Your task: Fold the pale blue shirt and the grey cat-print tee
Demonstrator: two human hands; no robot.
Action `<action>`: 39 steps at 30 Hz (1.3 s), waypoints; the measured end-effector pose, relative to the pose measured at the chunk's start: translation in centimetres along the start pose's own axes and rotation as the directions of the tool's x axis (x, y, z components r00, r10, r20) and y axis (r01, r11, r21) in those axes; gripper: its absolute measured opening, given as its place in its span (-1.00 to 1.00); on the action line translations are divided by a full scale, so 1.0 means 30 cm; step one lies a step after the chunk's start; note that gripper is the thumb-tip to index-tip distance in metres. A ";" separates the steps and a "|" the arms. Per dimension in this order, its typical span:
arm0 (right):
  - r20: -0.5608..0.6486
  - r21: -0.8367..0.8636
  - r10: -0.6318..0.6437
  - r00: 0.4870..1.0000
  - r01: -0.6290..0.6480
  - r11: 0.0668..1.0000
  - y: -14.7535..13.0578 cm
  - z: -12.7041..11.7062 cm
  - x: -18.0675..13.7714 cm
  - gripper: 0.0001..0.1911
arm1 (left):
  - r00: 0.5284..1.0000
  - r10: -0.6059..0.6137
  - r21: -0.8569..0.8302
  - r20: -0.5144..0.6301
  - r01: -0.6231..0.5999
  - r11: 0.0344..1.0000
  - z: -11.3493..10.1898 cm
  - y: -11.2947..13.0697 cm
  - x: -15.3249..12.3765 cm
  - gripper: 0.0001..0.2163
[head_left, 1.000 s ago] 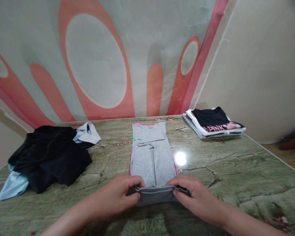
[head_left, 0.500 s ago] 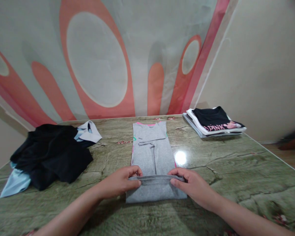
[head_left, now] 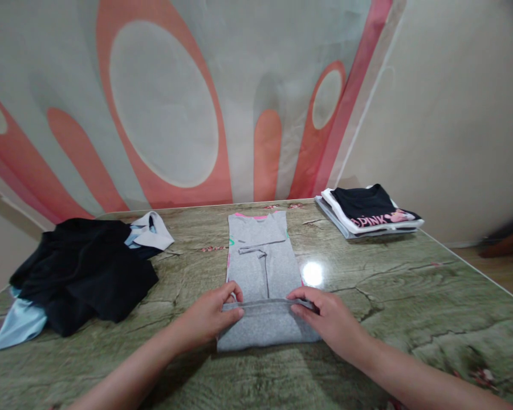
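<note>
A grey garment with pink trim (head_left: 263, 267) lies lengthwise in the middle of the green marbled table (head_left: 410, 296). Its near end is folded up over itself. My left hand (head_left: 209, 316) pinches the folded hem at its left corner. My right hand (head_left: 325, 316) pinches the same hem at its right corner. Both hands rest on the cloth, fingers closed on the hem.
A heap of black and pale blue clothes (head_left: 77, 273) lies at the left of the table. A folded stack with a black top printed in pink (head_left: 367, 210) sits at the back right. A curtain with orange shapes hangs behind; floor shows at far right.
Both hands have carried the garment's near hem away from me, over the cloth, so the folded part has grown longer.
</note>
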State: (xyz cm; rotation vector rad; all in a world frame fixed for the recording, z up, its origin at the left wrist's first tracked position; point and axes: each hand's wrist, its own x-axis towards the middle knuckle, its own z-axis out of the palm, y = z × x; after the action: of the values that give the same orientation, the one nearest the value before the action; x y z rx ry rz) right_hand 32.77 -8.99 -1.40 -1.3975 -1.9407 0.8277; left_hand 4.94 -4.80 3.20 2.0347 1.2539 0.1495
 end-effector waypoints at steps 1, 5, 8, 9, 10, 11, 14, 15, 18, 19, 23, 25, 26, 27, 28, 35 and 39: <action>-0.010 -0.039 -0.058 0.998 0.057 0.998 0.009 0.008 0.000 -0.80 | 1.000 0.002 0.033 -0.011 -0.002 0.999 0.002 0.004 -0.003 -0.85; -0.072 -0.324 -0.260 0.963 0.224 0.919 0.038 0.034 0.001 -0.73 | 0.992 -0.011 0.272 -0.128 0.046 0.961 0.024 0.044 -0.039 -0.83; -0.136 -0.501 -0.380 0.915 0.268 0.823 0.022 0.028 -0.011 -0.67 | 0.951 0.207 0.477 -0.230 -0.075 0.876 0.080 0.072 -0.072 -0.73; -0.129 -0.528 -0.434 0.891 0.309 0.791 0.009 0.024 -0.019 -0.64 | 0.922 0.321 0.528 -0.217 -0.166 0.833 0.107 0.076 -0.078 -0.67; -0.102 -0.543 -0.497 0.862 0.371 0.753 -0.004 0.021 -0.029 -0.60 | 0.890 0.422 0.569 -0.175 -0.258 0.781 0.137 0.077 -0.079 -0.62; -0.059 -0.551 -0.554 0.830 0.436 0.712 -0.017 0.020 -0.040 -0.56 | 0.865 0.489 0.600 -0.112 -0.333 0.727 0.168 0.075 -0.078 -0.59; 0.098 -0.568 -0.621 0.777 0.556 0.607 -0.032 0.034 -0.068 -0.47 | 0.882 0.466 0.648 0.072 -0.396 0.650 0.245 0.062 -0.062 -0.41; 0.149 -0.575 -0.607 0.781 0.568 0.589 -0.029 0.043 -0.074 -0.45 | 0.903 0.417 0.653 0.105 -0.379 0.656 0.261 0.058 -0.057 -0.30; 0.275 -0.569 -0.516 0.811 0.570 0.592 -0.004 0.069 -0.087 -0.26 | 0.937 0.323 0.636 0.136 -0.332 0.697 0.277 0.051 -0.055 -0.14; 0.307 -0.559 -0.483 0.820 0.566 0.606 0.004 0.074 -0.089 -0.19 | 0.941 0.307 0.622 0.141 -0.326 0.712 0.274 0.051 -0.057 -0.13; 0.376 -0.515 -0.380 0.845 0.532 0.672 0.014 0.069 -0.094 -0.12 | 0.939 0.286 0.555 0.191 -0.344 0.757 0.252 0.063 -0.067 -0.10; 0.391 -0.496 -0.359 0.847 0.523 0.693 0.009 0.062 -0.095 -0.13 | 0.940 0.271 0.538 0.208 -0.341 0.771 0.242 0.072 -0.068 -0.09; 0.393 -0.489 -0.353 0.849 0.518 0.702 0.006 0.060 -0.096 -0.14 | 0.942 0.259 0.534 0.215 -0.335 0.777 0.238 0.077 -0.069 -0.09; 0.389 -0.484 -0.350 0.852 0.513 0.710 0.004 0.059 -0.097 -0.15 | 0.944 0.244 0.531 0.220 -0.326 0.782 0.233 0.082 -0.069 -0.10; 0.383 -0.479 -0.351 0.854 0.509 0.715 0.003 0.059 -0.099 -0.16 | 0.945 0.232 0.528 0.231 -0.322 0.786 0.229 0.087 -0.070 -0.11; 0.326 -0.520 -0.428 0.843 0.538 0.664 0.003 0.054 -0.097 -0.18 | 0.975 0.106 0.604 0.193 -0.203 0.771 0.168 0.138 -0.101 -0.20; 0.265 -0.537 -0.565 0.781 0.606 0.587 -0.017 0.037 -0.094 -0.39 | 0.982 0.065 0.666 0.180 -0.170 0.726 0.155 0.148 -0.122 -0.28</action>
State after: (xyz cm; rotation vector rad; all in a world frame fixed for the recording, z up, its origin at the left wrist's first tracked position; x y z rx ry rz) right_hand 32.37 -11.96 -2.02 -0.8817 -2.6323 -0.0944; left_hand 8.35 -11.35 3.59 2.6929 1.1849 -0.4721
